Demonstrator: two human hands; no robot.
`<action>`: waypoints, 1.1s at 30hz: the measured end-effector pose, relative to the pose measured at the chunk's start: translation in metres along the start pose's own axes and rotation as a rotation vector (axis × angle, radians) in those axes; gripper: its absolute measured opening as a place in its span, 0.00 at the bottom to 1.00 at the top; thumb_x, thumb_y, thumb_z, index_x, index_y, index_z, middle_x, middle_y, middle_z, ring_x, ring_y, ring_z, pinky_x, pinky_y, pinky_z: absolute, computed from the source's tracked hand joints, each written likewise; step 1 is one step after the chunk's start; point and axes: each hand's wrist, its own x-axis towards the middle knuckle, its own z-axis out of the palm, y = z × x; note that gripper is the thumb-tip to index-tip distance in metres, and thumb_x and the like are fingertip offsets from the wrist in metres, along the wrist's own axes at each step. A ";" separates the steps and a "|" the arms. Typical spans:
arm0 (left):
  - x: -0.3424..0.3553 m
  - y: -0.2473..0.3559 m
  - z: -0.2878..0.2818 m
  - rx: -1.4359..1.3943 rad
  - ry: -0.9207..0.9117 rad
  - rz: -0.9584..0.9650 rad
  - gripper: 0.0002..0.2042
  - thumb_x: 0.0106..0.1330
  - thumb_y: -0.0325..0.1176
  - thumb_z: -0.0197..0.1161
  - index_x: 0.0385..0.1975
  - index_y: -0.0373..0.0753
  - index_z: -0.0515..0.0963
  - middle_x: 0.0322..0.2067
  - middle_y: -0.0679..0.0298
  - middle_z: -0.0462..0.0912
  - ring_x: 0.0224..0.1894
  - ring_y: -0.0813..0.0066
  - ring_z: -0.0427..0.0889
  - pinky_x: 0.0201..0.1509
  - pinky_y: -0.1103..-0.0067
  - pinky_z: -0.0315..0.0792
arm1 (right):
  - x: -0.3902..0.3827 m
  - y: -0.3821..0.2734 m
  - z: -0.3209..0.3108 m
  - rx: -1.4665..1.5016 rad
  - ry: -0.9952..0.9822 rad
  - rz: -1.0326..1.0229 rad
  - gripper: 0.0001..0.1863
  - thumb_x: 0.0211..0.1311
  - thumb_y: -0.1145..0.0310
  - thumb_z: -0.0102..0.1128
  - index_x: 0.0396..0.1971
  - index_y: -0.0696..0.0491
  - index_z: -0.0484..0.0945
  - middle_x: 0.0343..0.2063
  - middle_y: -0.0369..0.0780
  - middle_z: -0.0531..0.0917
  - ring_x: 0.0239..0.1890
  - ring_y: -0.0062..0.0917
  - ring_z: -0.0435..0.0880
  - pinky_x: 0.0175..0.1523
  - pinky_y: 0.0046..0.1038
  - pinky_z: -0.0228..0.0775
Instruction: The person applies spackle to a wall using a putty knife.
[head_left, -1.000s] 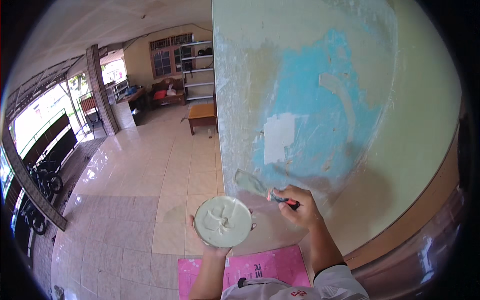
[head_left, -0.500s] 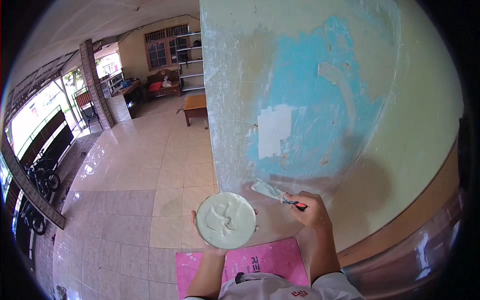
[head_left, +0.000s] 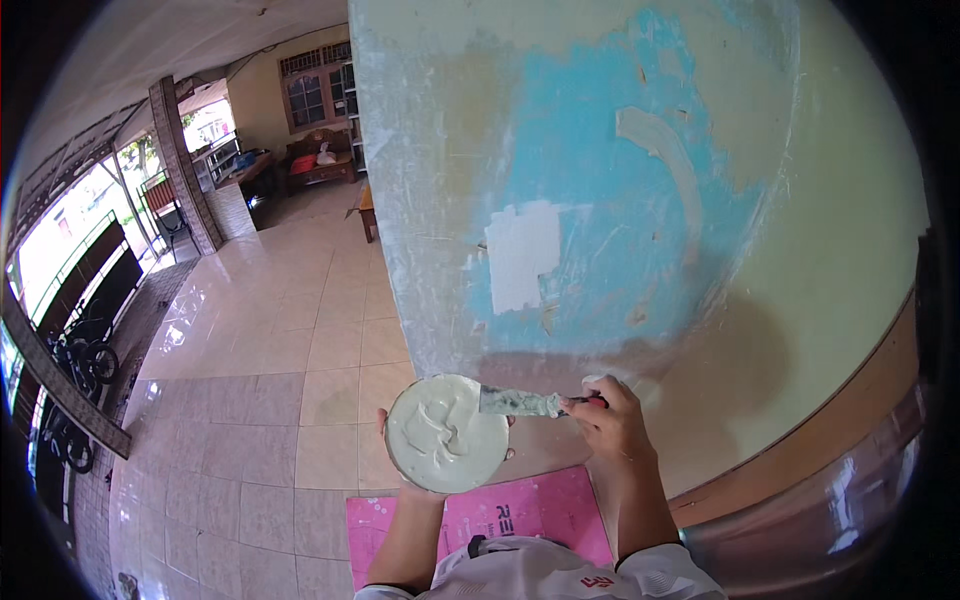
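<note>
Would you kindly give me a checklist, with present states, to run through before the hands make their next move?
1. Left hand supporting the round dish: ok, fingers show at both sides of it.
2. Right hand gripping the scraper by its handle: ok.
3. Paste available in the dish: ok, it covers the visible face.
4. Scraper blade clean: not ok, it is smeared with residue.
5. Blade touching the paste: cannot tell; its end meets the dish's right edge in this view.
6. White patch on the wall dry: cannot tell from the picture.
</note>
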 end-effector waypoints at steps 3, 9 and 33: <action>0.003 -0.008 -0.004 -0.078 0.153 0.061 0.49 0.60 0.79 0.50 0.73 0.48 0.65 0.73 0.46 0.62 0.69 0.23 0.61 0.63 0.23 0.54 | -0.004 0.013 -0.011 -0.118 0.027 -0.074 0.18 0.46 0.78 0.75 0.39 0.45 0.91 0.36 0.36 0.78 0.33 0.30 0.81 0.36 0.33 0.75; 0.020 -0.026 -0.005 0.081 0.039 0.010 0.50 0.59 0.80 0.50 0.73 0.47 0.64 0.73 0.46 0.62 0.69 0.17 0.57 0.62 0.24 0.58 | -0.015 0.044 -0.027 -0.019 0.013 0.161 0.17 0.49 0.80 0.75 0.40 0.47 0.89 0.34 0.38 0.76 0.33 0.32 0.80 0.36 0.33 0.74; 0.070 -0.091 0.002 0.258 0.365 0.326 0.40 0.71 0.70 0.42 0.71 0.44 0.68 0.69 0.53 0.71 0.68 0.45 0.70 0.72 0.47 0.64 | 0.053 0.068 -0.098 0.268 -0.556 -0.182 0.23 0.58 0.71 0.71 0.55 0.42 0.86 0.24 0.37 0.78 0.23 0.33 0.80 0.30 0.36 0.75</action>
